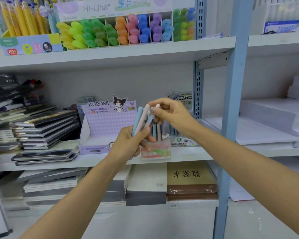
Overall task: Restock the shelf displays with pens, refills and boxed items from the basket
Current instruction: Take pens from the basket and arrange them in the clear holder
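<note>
My left hand (132,142) grips a small bunch of pastel pens (141,118), blue and pink, pointing up and to the right. My right hand (169,114) pinches the top of one pale pink pen (157,106) just above the bunch. Both hands hover in front of the middle shelf (100,162). Directly behind them stands a clear pen holder with a pink label (160,150), with several pastel pens upright in it. The purple Kuromi display box (100,128) stands to its left, and its visible inside looks empty. No basket is in view.
Stacks of dark notebooks (41,131) fill the left of the middle shelf. Highlighters in a display (121,30) line the top shelf. A blue upright post (231,100) separates the right bay with white paper stacks (273,116). Notebooks and pads (190,178) lie on the lower shelf.
</note>
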The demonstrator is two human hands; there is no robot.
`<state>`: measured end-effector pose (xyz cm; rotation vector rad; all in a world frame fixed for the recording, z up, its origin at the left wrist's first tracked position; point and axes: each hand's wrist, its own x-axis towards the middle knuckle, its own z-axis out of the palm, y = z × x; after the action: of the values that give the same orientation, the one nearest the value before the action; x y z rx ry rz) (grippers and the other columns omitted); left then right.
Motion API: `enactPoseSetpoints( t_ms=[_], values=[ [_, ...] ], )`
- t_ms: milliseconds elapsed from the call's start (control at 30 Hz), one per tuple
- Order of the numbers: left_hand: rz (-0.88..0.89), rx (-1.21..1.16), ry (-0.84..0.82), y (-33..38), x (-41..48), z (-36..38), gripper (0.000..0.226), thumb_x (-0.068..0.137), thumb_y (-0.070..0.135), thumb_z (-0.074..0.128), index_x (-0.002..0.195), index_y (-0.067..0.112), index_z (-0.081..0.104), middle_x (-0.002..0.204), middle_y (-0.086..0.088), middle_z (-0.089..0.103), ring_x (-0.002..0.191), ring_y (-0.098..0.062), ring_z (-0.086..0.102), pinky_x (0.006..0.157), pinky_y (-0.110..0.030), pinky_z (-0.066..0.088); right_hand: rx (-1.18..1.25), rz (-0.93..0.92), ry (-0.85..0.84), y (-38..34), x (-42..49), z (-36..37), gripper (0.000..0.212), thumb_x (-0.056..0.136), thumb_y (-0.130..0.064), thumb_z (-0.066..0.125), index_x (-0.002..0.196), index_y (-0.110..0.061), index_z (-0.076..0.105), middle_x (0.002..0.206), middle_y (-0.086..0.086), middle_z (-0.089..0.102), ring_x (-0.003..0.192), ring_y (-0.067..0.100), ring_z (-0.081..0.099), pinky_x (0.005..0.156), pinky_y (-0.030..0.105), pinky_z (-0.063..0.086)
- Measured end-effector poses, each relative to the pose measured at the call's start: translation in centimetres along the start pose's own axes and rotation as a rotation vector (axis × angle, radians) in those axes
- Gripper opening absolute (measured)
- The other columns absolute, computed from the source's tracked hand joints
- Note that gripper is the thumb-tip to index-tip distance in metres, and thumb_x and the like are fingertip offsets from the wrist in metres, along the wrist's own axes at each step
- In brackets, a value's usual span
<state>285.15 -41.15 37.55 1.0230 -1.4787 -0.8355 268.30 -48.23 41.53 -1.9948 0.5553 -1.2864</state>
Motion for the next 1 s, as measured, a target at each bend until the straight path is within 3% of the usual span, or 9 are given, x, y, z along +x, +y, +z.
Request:
enactPoseSetpoints(
  t_ms=[100, 200, 400, 500, 567, 700, 767, 867, 1000],
  values=[
    [-0.018, 0.014, 0.042, 0.4, 0.0, -0.5, 0.024, 0.095, 0.037, 0.058, 0.103, 0.016, 0.066, 0.083, -0.008, 0.074, 0.042, -0.009, 0.055, 0.033, -0.015, 0.027, 0.102, -0.007, 0.090, -0.5, 0.0, -0.5, 0.012, 0.092, -0.008, 0.062, 0.101, 0.000, 0.066, 0.079, 0.008, 0.068, 0.067, 0.014, 0.065, 0.066, 0.023, 0.056],
    [-0.055, -0.060, 0.158, 0.5, 0.0, -1.7, 0.025, 0.091, 0.035, 0.064, 0.099, 0.013, 0.071, 0.073, -0.001, 0.070, 0.034, -0.006, 0.041, 0.033, -0.014, 0.023, 0.191, -0.025, 0.203, -0.8, -0.3, -1.9, 0.007, 0.091, -0.006, 0.062, 0.095, -0.003, 0.067, 0.075, 0.005, 0.071, 0.068, 0.014, 0.067, 0.067, 0.021, 0.056],
    [-0.016, -0.278, 0.334, 1.3, 0.1, -2.1, 0.027, 0.081, 0.038, 0.072, 0.084, 0.012, 0.070, 0.060, 0.005, 0.065, 0.035, -0.005, 0.039, 0.032, -0.015, 0.023, -0.064, 0.143, -0.184, 0.5, -2.8, -2.3, 0.016, 0.087, -0.011, 0.069, 0.102, -0.014, 0.072, 0.085, 0.005, 0.074, 0.077, 0.016, 0.070, 0.071, 0.019, 0.056],
    [0.034, -0.322, 0.300, 1.8, 0.1, -0.9, 0.027, 0.070, 0.040, 0.075, 0.083, 0.016, 0.073, 0.078, -0.003, 0.072, 0.041, -0.007, 0.045, 0.032, -0.016, 0.023, -0.038, 0.146, -0.198, 1.3, -3.7, -1.5, 0.017, 0.090, -0.009, 0.065, 0.106, -0.010, 0.070, 0.088, 0.008, 0.075, 0.079, 0.016, 0.071, 0.071, 0.019, 0.053],
    [0.025, -0.303, 0.266, 1.8, -0.1, 0.1, 0.028, 0.069, 0.037, 0.077, 0.088, 0.017, 0.075, 0.074, -0.006, 0.071, 0.040, -0.008, 0.045, 0.032, -0.015, 0.024, 0.025, 0.127, -0.136, 1.6, -4.0, -1.0, 0.017, 0.091, -0.007, 0.064, 0.107, -0.006, 0.068, 0.087, 0.012, 0.074, 0.077, 0.018, 0.070, 0.070, 0.021, 0.053],
    [0.001, -0.269, 0.218, 1.7, -0.2, 1.4, 0.009, 0.084, 0.029, 0.073, 0.082, 0.022, 0.079, 0.082, -0.020, 0.069, 0.048, -0.018, 0.038, 0.032, -0.017, 0.026, -0.019, 0.103, -0.217, 1.7, -4.4, -0.1, 0.014, 0.091, -0.010, 0.064, 0.103, -0.003, 0.068, 0.084, 0.013, 0.072, 0.074, 0.014, 0.068, 0.072, 0.023, 0.053],
    [0.007, -0.267, 0.204, 1.7, -0.2, 1.5, 0.011, 0.085, 0.027, 0.073, 0.079, 0.019, 0.078, 0.081, -0.013, 0.074, 0.041, -0.014, 0.044, 0.032, -0.016, 0.027, -0.070, 0.081, -0.195, 1.1, -4.5, 0.0, 0.012, 0.093, -0.014, 0.063, 0.099, -0.007, 0.070, 0.087, 0.007, 0.073, 0.078, 0.012, 0.068, 0.073, 0.023, 0.053],
    [0.003, -0.169, 0.187, 1.7, -0.3, 1.5, 0.017, 0.086, 0.029, 0.072, 0.089, 0.012, 0.074, 0.048, -0.001, 0.060, 0.031, -0.009, 0.039, 0.032, -0.014, 0.027, -0.115, 0.009, -0.030, -0.2, -4.0, -0.1, 0.019, 0.097, -0.024, 0.056, 0.100, -0.015, 0.072, 0.088, -0.006, 0.074, 0.083, 0.005, 0.067, 0.072, 0.025, 0.054],
    [0.024, -0.024, 0.085, 2.0, -0.5, 1.8, 0.013, 0.089, 0.026, 0.068, 0.088, 0.013, 0.070, 0.066, 0.002, 0.073, 0.030, -0.006, 0.035, 0.032, -0.016, 0.029, -0.084, -0.011, 0.052, -1.3, -2.6, 0.0, 0.029, 0.097, -0.023, 0.057, 0.120, -0.010, 0.066, 0.102, 0.001, 0.070, 0.094, 0.009, 0.065, 0.085, 0.027, 0.054]
  ],
)
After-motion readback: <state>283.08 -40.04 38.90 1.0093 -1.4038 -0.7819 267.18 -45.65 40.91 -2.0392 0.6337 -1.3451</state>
